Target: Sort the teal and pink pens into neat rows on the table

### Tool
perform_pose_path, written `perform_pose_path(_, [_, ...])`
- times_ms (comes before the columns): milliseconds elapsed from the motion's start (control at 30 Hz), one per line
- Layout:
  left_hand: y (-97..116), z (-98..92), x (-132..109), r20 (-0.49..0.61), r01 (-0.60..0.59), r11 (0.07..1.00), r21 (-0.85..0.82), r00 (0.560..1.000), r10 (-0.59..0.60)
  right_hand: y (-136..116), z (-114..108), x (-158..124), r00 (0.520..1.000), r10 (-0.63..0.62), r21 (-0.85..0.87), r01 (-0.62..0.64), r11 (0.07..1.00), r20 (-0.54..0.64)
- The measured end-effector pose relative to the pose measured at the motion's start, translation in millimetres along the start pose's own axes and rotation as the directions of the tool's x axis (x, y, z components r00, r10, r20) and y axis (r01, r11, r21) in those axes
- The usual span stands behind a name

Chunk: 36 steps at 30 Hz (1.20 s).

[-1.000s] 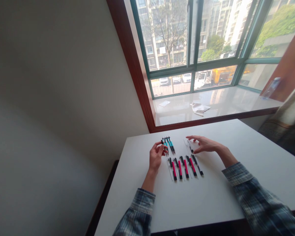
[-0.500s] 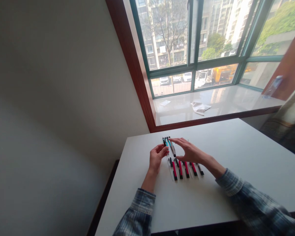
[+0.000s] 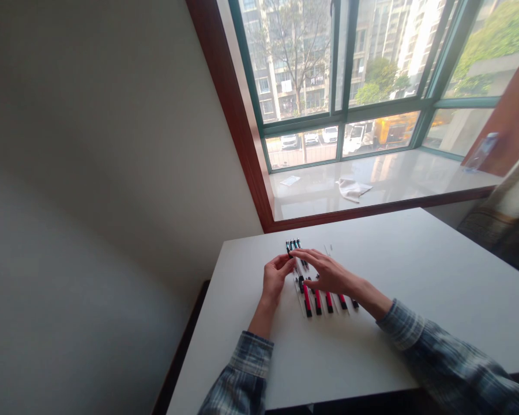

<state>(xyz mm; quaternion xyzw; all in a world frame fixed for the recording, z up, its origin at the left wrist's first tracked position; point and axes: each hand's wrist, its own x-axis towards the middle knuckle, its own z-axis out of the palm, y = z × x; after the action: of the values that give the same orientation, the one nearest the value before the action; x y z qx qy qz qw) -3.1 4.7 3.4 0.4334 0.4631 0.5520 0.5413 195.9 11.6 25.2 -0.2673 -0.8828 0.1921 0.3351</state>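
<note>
My left hand [image 3: 279,273] is closed in a pinch at the left end of a row of pens [image 3: 293,242]. A slim dark pen [image 3: 290,252] shows at its fingertips, most of it hidden. Over the pens hangs my right hand [image 3: 332,273], palm down, its fingers stretched towards the left fingertips and its thumb apart below them. Nothing shows in its grasp. Just below lie several red-and-black pen barrels [image 3: 318,302] side by side, with thin pale refills between them. The right hand covers their upper ends.
All this lies on a white table [image 3: 398,253] against the wall. Thin clear pieces [image 3: 327,249] lie beyond the right hand. A white cloth [image 3: 352,189] and a paper [image 3: 290,181] rest on the windowsill, with a clear bottle [image 3: 481,153] at its right.
My right hand has moved slightly down and left, its fingertips now close to the left fingertips. It covers more of the pens and barrels. The left hand has barely moved.
</note>
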Motion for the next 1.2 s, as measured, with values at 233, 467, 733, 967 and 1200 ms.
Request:
perform_pose_path(233, [0,-1.4,1,-0.04,-0.04,0.999,0.029,0.998,0.041,63,-33,-20,0.934,0.259,-0.163,-0.303,0.939,-0.246])
perform_pose_path(467, [4,0.2,-2,-0.013,-0.043,0.999,0.026,0.999,0.044,97,-34,-34,0.881,0.462,-0.204,-0.473,0.857,-0.099])
perform_pose_path(733, [10,6.1,-7,0.067,-0.067,0.996,0.054,0.996,0.064,79,-25,-21,0.849,0.49,0.245,-0.441,0.863,-0.196])
perform_pose_path(967, [9,10.4,-9,0.137,-0.058,0.993,0.1,0.99,0.044,55,-12,-9,0.895,0.434,0.523,-0.321,0.789,-0.105])
perform_pose_path(1200, [9,11.9,-8,0.154,-0.081,0.986,0.143,0.986,0.059,37,-10,-3,0.931,0.328,0.592,-0.175,0.787,-0.161])
